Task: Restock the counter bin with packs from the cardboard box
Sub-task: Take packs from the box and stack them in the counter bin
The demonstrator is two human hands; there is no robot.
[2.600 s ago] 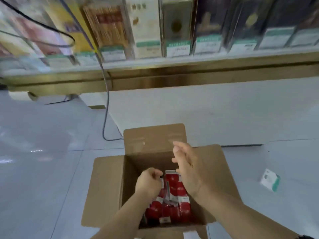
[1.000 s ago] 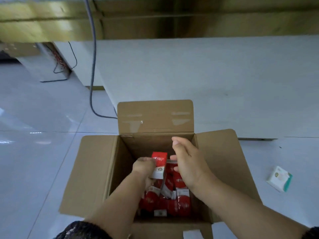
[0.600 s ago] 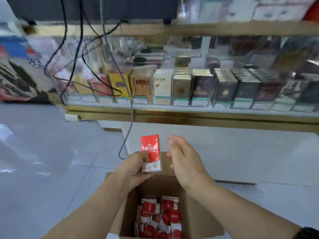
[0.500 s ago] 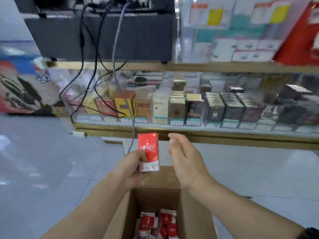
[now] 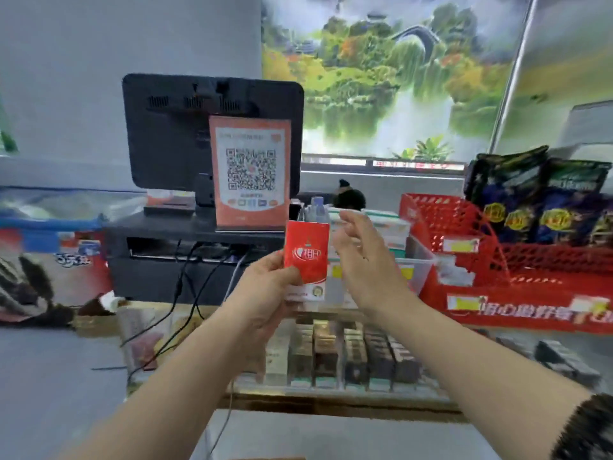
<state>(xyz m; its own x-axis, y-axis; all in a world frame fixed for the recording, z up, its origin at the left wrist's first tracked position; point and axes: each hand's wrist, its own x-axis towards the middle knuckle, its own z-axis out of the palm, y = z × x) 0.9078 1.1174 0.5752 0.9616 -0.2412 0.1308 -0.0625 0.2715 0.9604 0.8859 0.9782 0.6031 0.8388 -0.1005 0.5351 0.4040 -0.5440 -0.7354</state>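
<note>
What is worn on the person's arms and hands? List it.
Both forearms are bare and the left hand and right hand wear no gloves; no rings can be made out. A dark, fuzzy sleeve cuff shows on the right arm at the frame's lower right corner.

Both forearms raised and reaching forward, bare, a dark cuff at the right wrist. Left hand (image 5: pixel 265 293) gripping the lower part of an upright red pack (image 5: pixel 306 257), thumb across its front, fingers wrapped behind. Right hand (image 5: pixel 363 260) just right of the pack, not touching it, palm turned toward it, fingers loosely curled and empty.
</note>
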